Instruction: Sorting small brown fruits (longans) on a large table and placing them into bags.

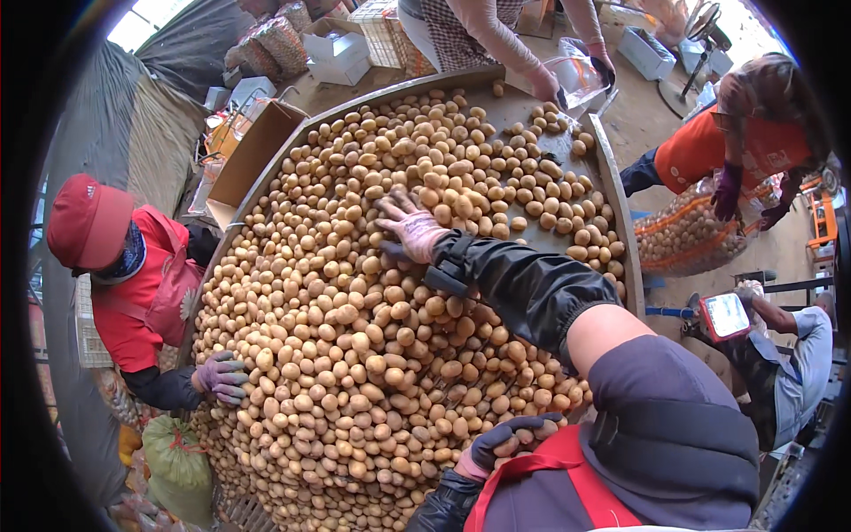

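Note:
A large heap of potatoes (319, 328) covers a metal sorting table (612, 177). My right hand (412, 229), in a pink glove with dark fingertips, reaches to the middle of the heap. Its fingers are spread over the potatoes, and it grips none that I can see. Close to my body at the table's near edge, my left hand (487, 446) wears a dark and pink glove. Its fingers curl round several potatoes (523, 437) held against my red apron (576, 457).
At left, a co-worker's gloved hand (222, 377) rests on the heap's edge. Across the table, another person holds a white bag (576, 73). On the right, someone handles a filled net sack (696, 230); below, a lit scale display (726, 316). A green sack (177, 465) stands lower left.

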A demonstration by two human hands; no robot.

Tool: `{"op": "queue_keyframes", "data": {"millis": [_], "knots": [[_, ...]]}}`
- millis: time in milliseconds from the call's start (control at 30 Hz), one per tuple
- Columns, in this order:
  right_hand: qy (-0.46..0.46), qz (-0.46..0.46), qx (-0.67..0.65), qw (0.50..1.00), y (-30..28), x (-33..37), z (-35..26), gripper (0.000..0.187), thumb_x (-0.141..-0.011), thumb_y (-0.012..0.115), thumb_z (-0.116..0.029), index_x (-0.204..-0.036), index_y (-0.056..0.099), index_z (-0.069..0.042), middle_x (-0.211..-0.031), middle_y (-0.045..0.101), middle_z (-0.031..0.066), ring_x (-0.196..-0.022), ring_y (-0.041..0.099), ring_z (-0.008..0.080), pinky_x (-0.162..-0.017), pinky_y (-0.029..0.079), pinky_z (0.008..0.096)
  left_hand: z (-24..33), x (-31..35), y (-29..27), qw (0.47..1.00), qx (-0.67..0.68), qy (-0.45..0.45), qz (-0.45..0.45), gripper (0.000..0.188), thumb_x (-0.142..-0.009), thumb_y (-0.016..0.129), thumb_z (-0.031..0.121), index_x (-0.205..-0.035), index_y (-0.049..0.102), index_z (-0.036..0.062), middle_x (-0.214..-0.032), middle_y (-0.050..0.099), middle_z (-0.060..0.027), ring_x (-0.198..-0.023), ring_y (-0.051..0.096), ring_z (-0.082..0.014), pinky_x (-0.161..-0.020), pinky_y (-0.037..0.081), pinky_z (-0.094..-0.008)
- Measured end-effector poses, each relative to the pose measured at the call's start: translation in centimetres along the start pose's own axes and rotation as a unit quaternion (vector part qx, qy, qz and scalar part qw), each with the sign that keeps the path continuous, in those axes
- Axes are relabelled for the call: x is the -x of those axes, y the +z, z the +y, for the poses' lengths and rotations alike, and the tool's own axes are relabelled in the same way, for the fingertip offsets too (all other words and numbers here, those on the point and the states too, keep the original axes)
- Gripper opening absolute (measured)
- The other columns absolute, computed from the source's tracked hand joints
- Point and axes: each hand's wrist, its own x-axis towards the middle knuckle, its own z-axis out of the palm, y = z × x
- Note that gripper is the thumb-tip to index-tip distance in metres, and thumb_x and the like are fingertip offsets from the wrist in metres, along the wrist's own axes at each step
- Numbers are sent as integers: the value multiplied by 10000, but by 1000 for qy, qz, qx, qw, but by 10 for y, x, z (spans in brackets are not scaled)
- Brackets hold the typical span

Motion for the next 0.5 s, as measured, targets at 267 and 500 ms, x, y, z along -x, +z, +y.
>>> {"op": "queue_keyframes", "data": {"millis": [267, 500], "knots": [[89, -12, 25, 996, -82, 140, 34, 513, -888, 636, -512, -1252, 628, -152, -1388, 503, 143, -1350, 405, 355, -1097, 347, 493, -25, 4, -10, 996, -36, 28, 77, 469, -1001, 451, 331, -1363, 531, 43, -1525, 382, -236, -1321, 474, -335, -1103, 397, -400], [103, -96, -223, 965, -139, 190, 63, 409, -869, 722, -402, -1107, 695, -70, -1008, 698, 143, -994, 675, 307, -871, 538, 376, -27, 5, 6, 989, 115, 92, 13, 574, -954, 538, 372, -1383, 482, -4, -1429, 479, -224, -1358, 439, -382, -1160, 343, -502]]}}
